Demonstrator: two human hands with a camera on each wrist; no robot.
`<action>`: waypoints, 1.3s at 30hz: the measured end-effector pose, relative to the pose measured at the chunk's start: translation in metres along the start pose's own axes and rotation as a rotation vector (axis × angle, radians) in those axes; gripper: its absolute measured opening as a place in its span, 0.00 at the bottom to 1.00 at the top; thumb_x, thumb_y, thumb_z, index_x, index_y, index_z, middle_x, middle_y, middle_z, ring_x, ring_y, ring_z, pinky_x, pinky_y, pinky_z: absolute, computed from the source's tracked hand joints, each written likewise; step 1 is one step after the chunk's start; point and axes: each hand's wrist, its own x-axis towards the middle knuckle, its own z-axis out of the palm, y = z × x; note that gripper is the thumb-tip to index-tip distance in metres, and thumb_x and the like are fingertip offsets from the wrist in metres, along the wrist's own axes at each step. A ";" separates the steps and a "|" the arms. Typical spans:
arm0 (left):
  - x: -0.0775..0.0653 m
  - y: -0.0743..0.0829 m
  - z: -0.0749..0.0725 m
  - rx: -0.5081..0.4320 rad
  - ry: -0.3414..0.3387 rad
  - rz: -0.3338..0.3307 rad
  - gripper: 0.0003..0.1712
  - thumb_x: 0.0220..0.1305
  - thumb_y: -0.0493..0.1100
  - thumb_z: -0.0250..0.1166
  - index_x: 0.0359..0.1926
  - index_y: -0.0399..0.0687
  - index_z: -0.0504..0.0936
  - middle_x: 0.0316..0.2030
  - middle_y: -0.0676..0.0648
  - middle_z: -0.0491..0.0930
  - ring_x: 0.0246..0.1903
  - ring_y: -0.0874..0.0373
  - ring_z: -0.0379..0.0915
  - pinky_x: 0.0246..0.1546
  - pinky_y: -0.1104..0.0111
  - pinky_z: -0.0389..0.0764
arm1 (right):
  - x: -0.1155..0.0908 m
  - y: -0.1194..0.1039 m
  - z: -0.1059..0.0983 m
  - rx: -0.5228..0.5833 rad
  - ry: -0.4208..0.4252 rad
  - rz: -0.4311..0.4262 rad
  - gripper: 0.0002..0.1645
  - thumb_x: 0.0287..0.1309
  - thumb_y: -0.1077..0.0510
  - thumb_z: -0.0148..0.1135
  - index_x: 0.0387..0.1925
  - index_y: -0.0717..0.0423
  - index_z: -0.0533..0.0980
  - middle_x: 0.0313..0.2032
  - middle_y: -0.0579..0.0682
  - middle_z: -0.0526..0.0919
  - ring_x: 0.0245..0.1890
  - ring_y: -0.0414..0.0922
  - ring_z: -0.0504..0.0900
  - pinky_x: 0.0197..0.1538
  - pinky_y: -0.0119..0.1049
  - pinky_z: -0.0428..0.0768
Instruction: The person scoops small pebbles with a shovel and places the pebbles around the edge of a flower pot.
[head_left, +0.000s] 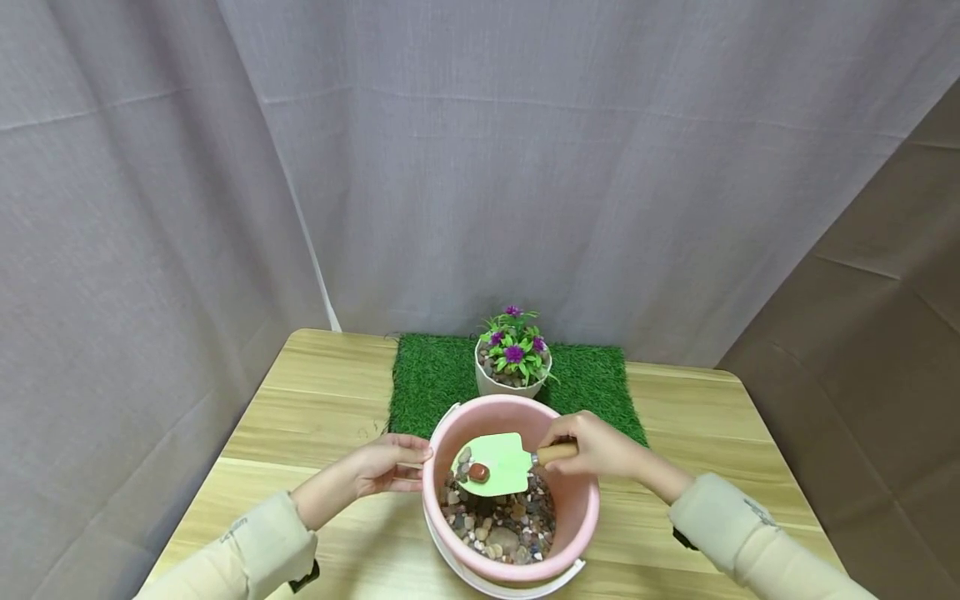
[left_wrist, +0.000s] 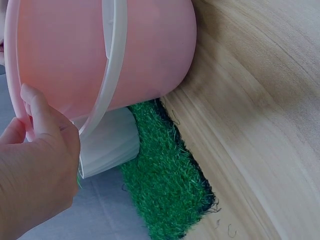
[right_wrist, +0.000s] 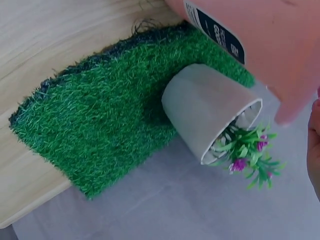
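A pink bucket (head_left: 576, 525) with pebbles (head_left: 506, 542) in its bottom stands at the front of the table. My left hand (head_left: 386, 467) holds the bucket's left rim; in the left wrist view, thumb and fingers (left_wrist: 42, 117) pinch the edge. In my right hand (head_left: 600, 446) is a garden trowel (head_left: 510, 457), gripped by its wooden handle. Its light green blade lies over the bucket's mouth, bearing a reddish-brown stone (head_left: 478, 473) and a few greyish pebbles near the tip. Only a sliver of the right hand appears in the right wrist view.
Behind the bucket, a white pot (head_left: 498, 385) of pebbles with a purple-flowered plant (head_left: 513, 354) stands on a green artificial grass mat (head_left: 431, 375). The bucket's white carrying handle (left_wrist: 114, 70) hangs down its outside. Grey curtains (head_left: 525, 208) surround the wooden table (head_left: 322, 392).
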 end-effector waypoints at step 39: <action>-0.001 0.001 0.000 -0.009 -0.002 0.000 0.13 0.63 0.34 0.57 0.49 0.33 0.74 0.27 0.50 0.78 0.28 0.64 0.78 0.39 0.71 0.88 | -0.054 0.055 -0.062 0.040 0.279 0.288 0.07 0.50 0.65 0.68 0.33 0.62 0.81 0.29 0.54 0.85 0.25 0.29 0.76 0.25 0.25 0.81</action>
